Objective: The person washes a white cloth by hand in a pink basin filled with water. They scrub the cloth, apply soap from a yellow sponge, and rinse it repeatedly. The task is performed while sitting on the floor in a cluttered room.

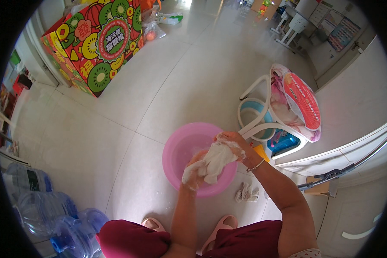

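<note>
A soapy white cloth (216, 159) is stretched between my two hands above a pink plastic basin (172, 161) on the tiled floor. My left hand (195, 171), lathered with foam, grips its lower left part. On its upper right part is my right hand (233, 146), also foamy, with a bracelet at the wrist. What lies in the basin is partly hidden by the hands and the cloth. A crumpled wet-looking whitish cloth (246, 193) rests on the floor to the right of the basin.
Right of the basin stand a white-framed stool (261, 124) with a hand fan on it, a blue-and-white bucket (249, 104) and a blue detergent container (283, 142). Large water bottles (45, 209) lie at lower left. A colourful kiwi carton (93, 45) stands at upper left.
</note>
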A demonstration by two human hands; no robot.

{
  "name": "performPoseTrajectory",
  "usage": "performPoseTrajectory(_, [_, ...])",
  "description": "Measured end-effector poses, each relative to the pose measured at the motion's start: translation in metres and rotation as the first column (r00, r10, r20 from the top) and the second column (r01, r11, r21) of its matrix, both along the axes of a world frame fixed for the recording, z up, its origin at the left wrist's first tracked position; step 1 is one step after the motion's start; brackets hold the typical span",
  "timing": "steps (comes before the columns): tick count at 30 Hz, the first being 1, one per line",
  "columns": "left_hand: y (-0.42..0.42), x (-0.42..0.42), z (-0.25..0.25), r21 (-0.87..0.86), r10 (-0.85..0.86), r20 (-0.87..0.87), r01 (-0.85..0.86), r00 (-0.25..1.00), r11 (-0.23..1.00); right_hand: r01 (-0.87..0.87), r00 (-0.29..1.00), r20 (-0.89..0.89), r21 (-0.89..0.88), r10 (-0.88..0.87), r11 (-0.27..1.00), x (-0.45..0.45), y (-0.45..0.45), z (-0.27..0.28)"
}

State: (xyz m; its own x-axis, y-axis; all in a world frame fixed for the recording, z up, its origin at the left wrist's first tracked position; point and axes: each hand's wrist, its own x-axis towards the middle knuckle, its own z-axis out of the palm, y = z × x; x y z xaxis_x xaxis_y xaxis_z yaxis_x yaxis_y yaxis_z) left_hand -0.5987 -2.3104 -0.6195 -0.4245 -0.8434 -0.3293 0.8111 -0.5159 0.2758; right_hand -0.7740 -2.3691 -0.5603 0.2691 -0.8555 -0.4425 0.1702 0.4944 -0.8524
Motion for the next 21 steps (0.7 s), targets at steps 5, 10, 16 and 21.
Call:
performPoseTrajectory(5, [0.0,0.002,-0.035,-0.118,-0.003,-0.077,-0.006,0.997,0.993,-0.059,0.987,0.148,-0.006,0.06,0.998,-0.003,0.001,0.001])
performPoseTrajectory(10, [0.001,-0.009,0.005,0.037,-0.075,-0.136,0.08,0.988,0.996,-0.224,0.975,-0.001,-0.029,0.224,0.974,-0.003,-0.001,0.019])
performPoseTrajectory(16, [0.007,-0.018,-0.017,-0.088,-0.132,0.141,0.146,0.981,0.985,-0.234,0.972,-0.041,-0.057,0.232,0.971,0.0,-0.007,0.016])
performPoseTrajectory(21, [0.004,-0.011,-0.012,0.023,-0.08,-0.123,0.083,0.989,0.996,-0.465,0.861,-0.348,-0.241,0.372,0.852,-0.014,-0.007,0.001])
